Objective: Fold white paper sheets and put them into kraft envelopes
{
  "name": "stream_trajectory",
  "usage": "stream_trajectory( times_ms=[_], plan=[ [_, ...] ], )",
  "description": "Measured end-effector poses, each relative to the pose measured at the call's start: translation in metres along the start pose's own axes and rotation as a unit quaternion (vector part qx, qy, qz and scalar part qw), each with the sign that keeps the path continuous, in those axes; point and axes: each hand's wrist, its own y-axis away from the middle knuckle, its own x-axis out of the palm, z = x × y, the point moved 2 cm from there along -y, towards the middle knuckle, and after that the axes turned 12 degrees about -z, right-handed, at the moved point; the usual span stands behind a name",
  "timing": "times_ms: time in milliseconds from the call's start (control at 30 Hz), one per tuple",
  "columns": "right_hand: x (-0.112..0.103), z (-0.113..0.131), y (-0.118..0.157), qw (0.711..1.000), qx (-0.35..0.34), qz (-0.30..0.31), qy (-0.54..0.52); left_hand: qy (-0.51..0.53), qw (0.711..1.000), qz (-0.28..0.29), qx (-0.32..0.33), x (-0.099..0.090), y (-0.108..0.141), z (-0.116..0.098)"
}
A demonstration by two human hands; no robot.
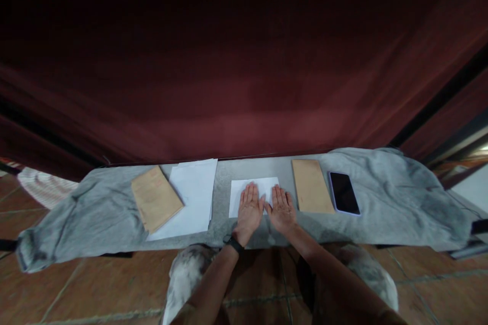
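A white sheet of paper (235,198) lies on the grey cloth in the middle, wider than it is deep. My left hand (250,209), with a black watch on its wrist, rests flat on the sheet, palm down and fingers stretched out. Beside it my right hand (282,209) lies flat over the sheet's right part, its fingers also extended. The two thumbs are close together. Nothing is held in either hand. The hands hide the lower middle and right of the sheet.
Left of the sheet is a stack of white papers (196,198), partly under a brown envelope (156,199). To the right lie another brown envelope (312,186) and a phone (344,193). The grey cloth (400,198) covers the narrow surface; a dark red panel (244,127) stands behind.
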Motion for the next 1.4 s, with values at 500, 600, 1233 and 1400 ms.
stream_trajectory(
  times_ms=[500, 600, 1233, 1400],
  plan=[
    [-0.013, 0.016, -0.027, 0.998, 0.028, 0.043, 0.044, -0.157, 0.987, 0.009, -0.005, 0.002, -0.02, 0.037],
    [-0.015, 0.029, -0.037, 0.997, 0.015, 0.079, 0.002, -0.162, 0.987, 0.015, 0.0, -0.001, -0.02, 0.034],
    [0.024, 0.038, -0.051, 0.994, -0.09, 0.053, -0.015, -0.151, 0.987, 0.051, -0.002, -0.001, -0.02, 0.035],
    [0.029, 0.026, -0.048, 0.995, -0.1, 0.007, 0.002, -0.158, 0.986, 0.044, -0.02, -0.002, -0.023, 0.035]
  ],
)
